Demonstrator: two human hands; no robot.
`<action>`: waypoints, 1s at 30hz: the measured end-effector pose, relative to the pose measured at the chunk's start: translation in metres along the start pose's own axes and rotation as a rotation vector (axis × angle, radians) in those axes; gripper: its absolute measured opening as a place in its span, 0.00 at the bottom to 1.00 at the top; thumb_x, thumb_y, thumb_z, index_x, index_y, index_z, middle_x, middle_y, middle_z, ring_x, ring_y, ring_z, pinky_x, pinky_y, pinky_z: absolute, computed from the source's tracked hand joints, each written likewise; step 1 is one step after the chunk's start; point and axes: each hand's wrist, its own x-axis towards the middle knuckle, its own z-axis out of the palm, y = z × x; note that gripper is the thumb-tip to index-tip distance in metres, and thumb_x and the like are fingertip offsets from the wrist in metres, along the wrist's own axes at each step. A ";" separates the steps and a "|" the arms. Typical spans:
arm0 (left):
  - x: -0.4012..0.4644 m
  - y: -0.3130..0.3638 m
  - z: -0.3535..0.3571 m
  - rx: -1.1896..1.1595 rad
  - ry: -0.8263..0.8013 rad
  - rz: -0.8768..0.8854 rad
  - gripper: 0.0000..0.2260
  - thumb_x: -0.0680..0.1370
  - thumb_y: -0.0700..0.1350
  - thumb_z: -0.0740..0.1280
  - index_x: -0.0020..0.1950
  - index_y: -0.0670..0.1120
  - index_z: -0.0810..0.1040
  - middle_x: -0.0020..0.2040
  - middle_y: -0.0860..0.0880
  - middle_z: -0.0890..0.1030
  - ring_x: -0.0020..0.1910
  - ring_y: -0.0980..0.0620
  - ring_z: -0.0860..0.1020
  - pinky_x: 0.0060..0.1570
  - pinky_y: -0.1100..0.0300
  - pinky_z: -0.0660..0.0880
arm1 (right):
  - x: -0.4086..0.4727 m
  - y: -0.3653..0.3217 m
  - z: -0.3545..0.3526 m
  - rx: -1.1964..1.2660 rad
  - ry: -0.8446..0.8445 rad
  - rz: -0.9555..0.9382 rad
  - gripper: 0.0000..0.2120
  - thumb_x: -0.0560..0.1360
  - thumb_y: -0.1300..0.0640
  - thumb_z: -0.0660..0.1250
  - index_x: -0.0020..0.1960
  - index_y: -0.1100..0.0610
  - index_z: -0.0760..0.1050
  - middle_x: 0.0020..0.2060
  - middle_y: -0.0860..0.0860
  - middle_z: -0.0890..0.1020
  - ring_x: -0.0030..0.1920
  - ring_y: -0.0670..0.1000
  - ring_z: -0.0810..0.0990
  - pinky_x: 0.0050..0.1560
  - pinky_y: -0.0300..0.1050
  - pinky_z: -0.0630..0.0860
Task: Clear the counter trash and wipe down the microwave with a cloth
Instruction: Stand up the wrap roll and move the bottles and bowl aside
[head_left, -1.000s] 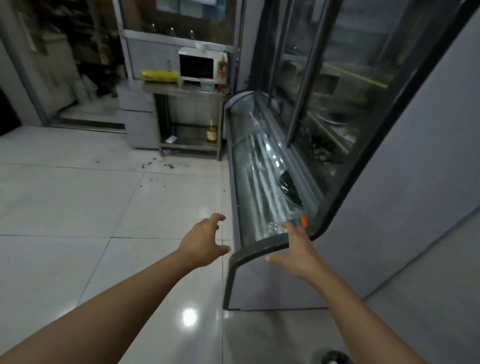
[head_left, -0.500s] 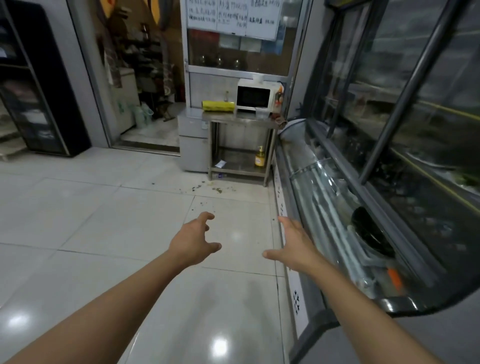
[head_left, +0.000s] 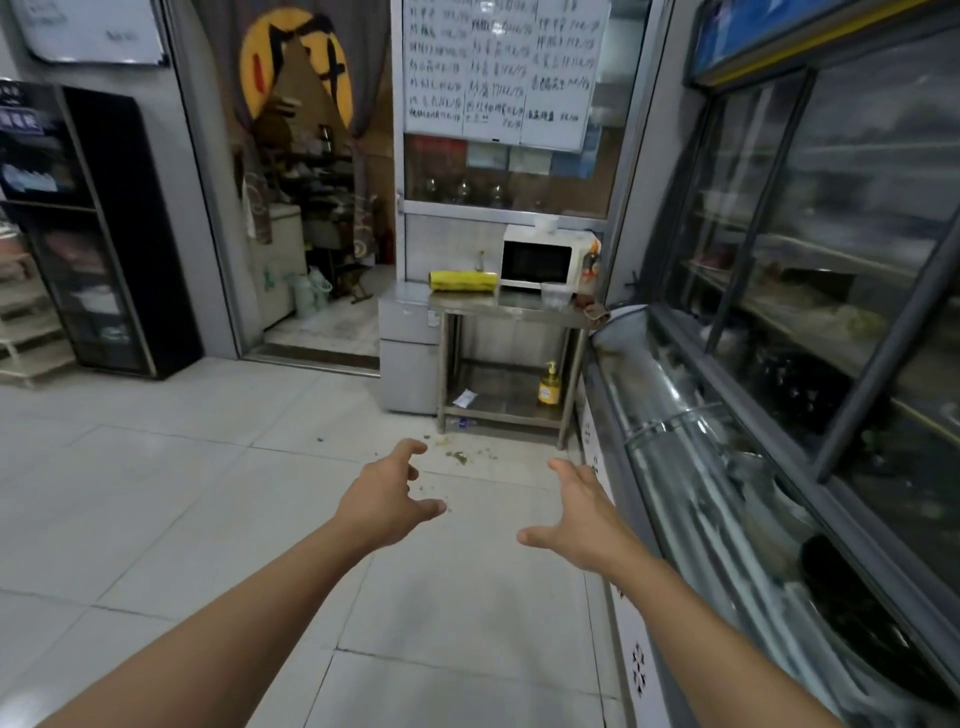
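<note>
A white microwave (head_left: 540, 258) stands on a steel counter table (head_left: 514, 304) at the far end of the aisle. On the counter lie a yellow roll (head_left: 462, 281), a clear plastic cup (head_left: 555, 296) and a brownish rag or scrap (head_left: 595, 310) at the right corner. My left hand (head_left: 387, 499) and my right hand (head_left: 582, 514) reach forward over the floor, far short of the counter. Both hold nothing, fingers spread and loosely bent.
A long glass display case (head_left: 727, 493) runs along the right. A yellow pump bottle (head_left: 549, 386) and a small packet (head_left: 464, 399) sit on the table's lower shelf. Crumbs (head_left: 457, 456) litter the white floor tiles. A black cabinet (head_left: 83, 228) and an open doorway (head_left: 311, 208) are to the left.
The view has swung up and away from the display case toward the counter, which now looks closer. Both hands stay outstretched and hold nothing.
</note>
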 end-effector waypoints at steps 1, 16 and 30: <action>0.021 0.002 -0.002 0.001 0.007 0.001 0.31 0.70 0.53 0.73 0.69 0.53 0.63 0.59 0.50 0.76 0.52 0.52 0.76 0.53 0.55 0.75 | 0.022 0.001 -0.004 0.000 0.009 -0.001 0.45 0.68 0.46 0.74 0.75 0.50 0.50 0.72 0.49 0.57 0.71 0.51 0.62 0.65 0.46 0.66; 0.263 -0.020 -0.044 0.017 0.033 0.018 0.31 0.71 0.53 0.73 0.70 0.53 0.63 0.61 0.50 0.75 0.53 0.52 0.76 0.52 0.55 0.77 | 0.272 -0.036 -0.024 -0.008 0.021 -0.040 0.47 0.67 0.45 0.74 0.76 0.50 0.50 0.73 0.50 0.55 0.72 0.51 0.62 0.68 0.47 0.65; 0.508 -0.077 -0.113 0.007 -0.071 0.155 0.32 0.72 0.51 0.72 0.71 0.52 0.61 0.64 0.49 0.74 0.57 0.50 0.75 0.50 0.59 0.75 | 0.472 -0.110 -0.012 0.042 0.141 0.098 0.47 0.66 0.45 0.75 0.76 0.48 0.50 0.74 0.49 0.55 0.73 0.52 0.60 0.69 0.50 0.64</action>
